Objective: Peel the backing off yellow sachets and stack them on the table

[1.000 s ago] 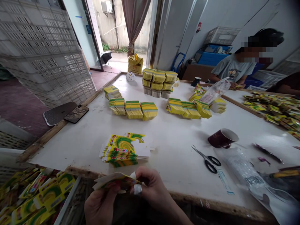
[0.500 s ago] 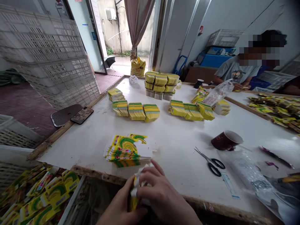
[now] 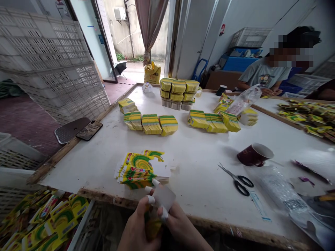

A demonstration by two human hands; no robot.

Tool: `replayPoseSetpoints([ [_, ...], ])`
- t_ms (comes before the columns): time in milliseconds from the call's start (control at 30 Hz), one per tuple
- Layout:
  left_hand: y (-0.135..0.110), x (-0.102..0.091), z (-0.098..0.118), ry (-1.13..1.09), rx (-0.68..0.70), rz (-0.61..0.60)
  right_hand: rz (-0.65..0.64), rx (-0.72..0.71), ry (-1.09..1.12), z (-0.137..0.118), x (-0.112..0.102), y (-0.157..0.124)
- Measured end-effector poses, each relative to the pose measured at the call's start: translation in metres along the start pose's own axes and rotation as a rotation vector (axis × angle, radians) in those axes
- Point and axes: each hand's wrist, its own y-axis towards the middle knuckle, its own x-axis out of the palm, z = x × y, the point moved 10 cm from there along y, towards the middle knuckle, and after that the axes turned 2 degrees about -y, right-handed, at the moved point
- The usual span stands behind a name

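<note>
At the table's front edge, my left hand (image 3: 138,225) is closed around the side of a small yellow carton (image 3: 153,225), partly hidden and blurred. My right hand (image 3: 181,225) pinches the carton's pale upper flap (image 3: 165,197) between thumb and fingers. White coverings wrap several of my fingertips. Just beyond my hands lies a fanned stack of flat yellow-and-green printed cartons (image 3: 138,167), with white flaps pointing right.
Black-handled scissors (image 3: 237,179), a maroon mug (image 3: 255,154) and clear plastic wrap (image 3: 277,191) lie to the right. Bundled cartons (image 3: 151,123) stand farther back. A phone (image 3: 89,130) rests at the left edge. A crate of cartons (image 3: 87,218) is below left. A co-worker (image 3: 264,75) sits at far right.
My right hand has shifted off the carton's front and now pinches its pale flap, which shows more plainly. My left hand keeps its hold. The view has moved slightly.
</note>
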Motion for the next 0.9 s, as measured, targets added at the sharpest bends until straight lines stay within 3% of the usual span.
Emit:
replayPoseSetpoints([
  [133,0.004,0.001,-0.006,0.008,-0.004,-0.051,-0.173,-0.168,-0.411,-0.024,0.018,-0.004],
  [267,0.003,-0.014,-0.005,0.196,0.013,0.088,-0.051,-0.268,-0.451,-0.045,0.004,0.001],
  [367,0.007,-0.028,0.013,0.385,0.104,0.117,0.048,-0.323,-0.507,-0.051,-0.013,0.0],
  [567,0.026,-0.057,0.06,0.531,0.327,0.135,-0.121,-0.227,-0.832,-0.041,-0.012,0.004],
  [800,0.046,-0.061,0.08,0.525,0.379,0.051,-0.125,-0.302,-0.812,-0.079,-0.025,0.01],
  [900,0.052,-0.06,0.092,0.57,0.449,0.085,0.001,-0.35,-0.748,-0.085,-0.034,0.018],
])
